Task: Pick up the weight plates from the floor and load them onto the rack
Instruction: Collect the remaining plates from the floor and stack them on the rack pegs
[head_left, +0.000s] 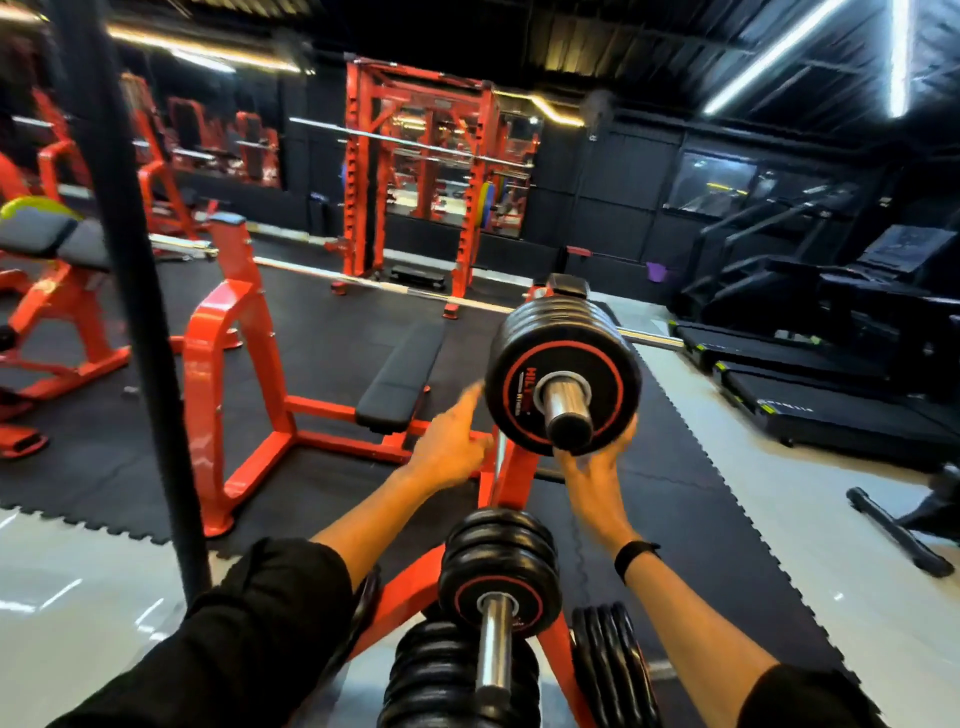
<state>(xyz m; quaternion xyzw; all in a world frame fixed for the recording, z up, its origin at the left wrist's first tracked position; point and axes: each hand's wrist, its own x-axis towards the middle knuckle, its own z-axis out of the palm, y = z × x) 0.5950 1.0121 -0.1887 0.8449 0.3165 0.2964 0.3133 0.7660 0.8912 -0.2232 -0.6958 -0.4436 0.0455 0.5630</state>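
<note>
Your right hand (597, 470) cups the lower edge of the front plate (563, 387) on the rack's (511, 478) top peg (569, 410), fingers curled round its rim, while your left hand (452, 447) hovers just left of that plate, fingers loosely extended, holding nothing.

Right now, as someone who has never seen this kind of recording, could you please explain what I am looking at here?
There is no robot: this single picture comes from a camera worn on a person's head, looking forward and down at their own arms in a gym. In front stands a red plate rack with steel pegs. The top peg carries a stack of black plates. The right hand cups the front plate's lower edge, and the left hand, blurred, reaches toward its left rim with fingers extended. A lower peg holds more plates. Behind are a red bench and black floor mats.
</note>
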